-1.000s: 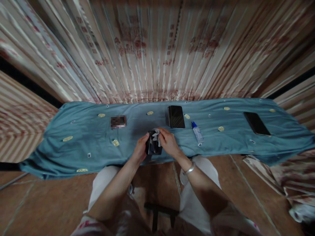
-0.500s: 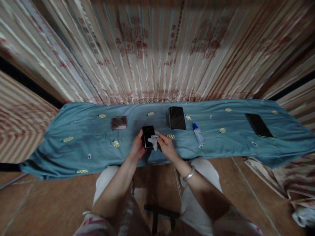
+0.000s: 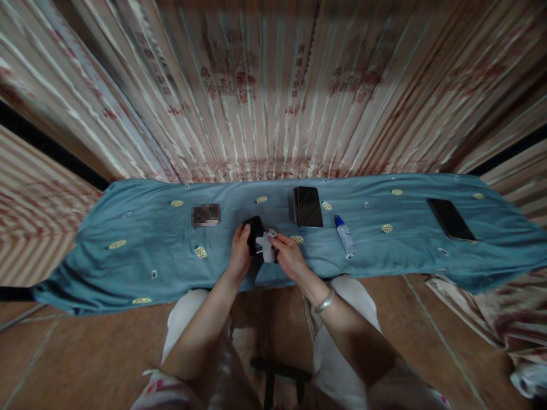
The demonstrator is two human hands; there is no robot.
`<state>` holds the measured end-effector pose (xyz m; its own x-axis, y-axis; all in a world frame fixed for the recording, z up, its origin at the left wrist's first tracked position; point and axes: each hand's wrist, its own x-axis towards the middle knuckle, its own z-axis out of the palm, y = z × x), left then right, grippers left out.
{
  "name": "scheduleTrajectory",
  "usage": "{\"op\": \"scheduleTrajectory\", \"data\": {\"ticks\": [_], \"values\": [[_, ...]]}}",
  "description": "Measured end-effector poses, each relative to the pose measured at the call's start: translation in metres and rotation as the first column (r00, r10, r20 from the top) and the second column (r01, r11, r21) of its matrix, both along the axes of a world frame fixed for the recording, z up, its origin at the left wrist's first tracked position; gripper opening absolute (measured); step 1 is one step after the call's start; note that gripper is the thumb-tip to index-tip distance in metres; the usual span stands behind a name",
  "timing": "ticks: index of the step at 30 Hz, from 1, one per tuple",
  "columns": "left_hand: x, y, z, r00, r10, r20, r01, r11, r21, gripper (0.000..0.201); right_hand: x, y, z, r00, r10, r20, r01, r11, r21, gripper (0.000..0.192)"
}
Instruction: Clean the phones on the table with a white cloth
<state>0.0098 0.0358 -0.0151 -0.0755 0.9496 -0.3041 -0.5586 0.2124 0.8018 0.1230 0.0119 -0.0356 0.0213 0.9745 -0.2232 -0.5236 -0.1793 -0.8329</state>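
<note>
My left hand (image 3: 241, 249) is closed around the left edge of a black smartphone (image 3: 255, 229), held tilted above the blue cloth. Pinched in the fingers of my right hand (image 3: 289, 254) is a small light grey cloth (image 3: 267, 246). It hangs against the phone's lower right side and hides part of it. Just beyond my right hand lies a stack of dark tablet-like devices (image 3: 308, 206). Further right is a clear bottle with a blue cap (image 3: 345, 234), lying on its side.
The table is draped in a wrinkled blue patterned cloth (image 3: 171, 228). Another black phone (image 3: 450, 219) lies at the right, and a blurred-out rectangular item (image 3: 205, 215) at the left. A pleated floral curtain (image 3: 273, 114) hangs behind the table. My knees are at its front edge.
The phone has turned and tilted in my left hand, its top shifting slightly left. The grey cloth has moved a little lower along the phone's right side with my right hand.
</note>
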Motion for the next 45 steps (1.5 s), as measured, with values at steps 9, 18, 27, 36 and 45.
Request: {"op": "scheduleTrajectory", "data": {"ticks": [9, 18, 27, 36, 45], "values": [[0.0, -0.008, 0.015, 0.994, -0.039, -0.101, 0.049, 0.994, 0.095, 0.025, 0.001, -0.01, 0.01, 0.884, -0.046, 0.464, -0.084, 0.963, 0.255, 0.03], [-0.001, -0.003, 0.015, 0.991, 0.05, -0.125, -0.044, 0.998, 0.052, 0.027, -0.002, -0.019, 0.018, 0.839, -0.053, 0.541, -0.134, 0.944, 0.3, 0.035], [-0.005, -0.008, 0.018, 0.998, -0.059, -0.038, 0.058, 0.998, -0.041, 0.016, -0.005, -0.032, 0.021, 0.699, -0.131, 0.703, -0.3, 0.839, 0.454, 0.049], [0.002, -0.016, 0.013, 0.987, -0.123, 0.103, 0.136, 0.983, -0.125, 0.017, 0.0, -0.024, 0.022, 0.587, -0.147, 0.796, -0.382, 0.817, 0.432, 0.055], [0.006, -0.022, 0.022, 0.967, -0.163, 0.198, 0.199, 0.963, -0.181, 0.012, 0.004, -0.007, 0.014, 0.617, -0.137, 0.775, -0.299, 0.87, 0.392, 0.052]]}}
